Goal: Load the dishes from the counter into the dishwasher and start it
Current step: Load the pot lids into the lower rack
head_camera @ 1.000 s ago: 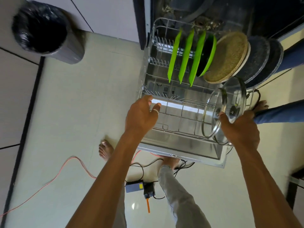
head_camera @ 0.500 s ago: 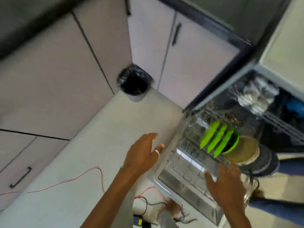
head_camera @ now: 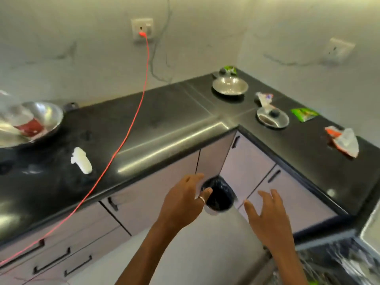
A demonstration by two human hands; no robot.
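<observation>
The black L-shaped counter (head_camera: 164, 120) wraps round above and beyond both hands, with pale cabinet doors (head_camera: 246, 167) under it straight ahead of the fingers. Low and to the right of the right hand, the open dishwasher (head_camera: 337, 264) shows only as a blurred corner of rack. A red cable (head_camera: 131, 124) drops from a wall socket (head_camera: 142, 29) and crosses the counter well to the left of the left hand. Further left again sits a big steel bowl (head_camera: 45, 116) with something red-labelled in it, too smeared to name. The left hand (head_camera: 185, 202), a ring on one finger, and the right hand (head_camera: 267, 221) both hang in the air with fingers spread apart, holding nothing. A black-lined bin (head_camera: 221, 197) stands on the floor in the cabinet corner, between the two hands and partly behind the left fingertips. Far above the hands, near the counter's back corner, rests a steel dish (head_camera: 230, 86). Nearer, above the right hand, lies a steel lid (head_camera: 272, 118) with a dark knob. Right of that lid are a green wrapper (head_camera: 304, 114) and a torn orange-and-white wrapper (head_camera: 343, 142). A small white lump (head_camera: 81, 160) lies on the counter up and to the left of the left hand.
</observation>
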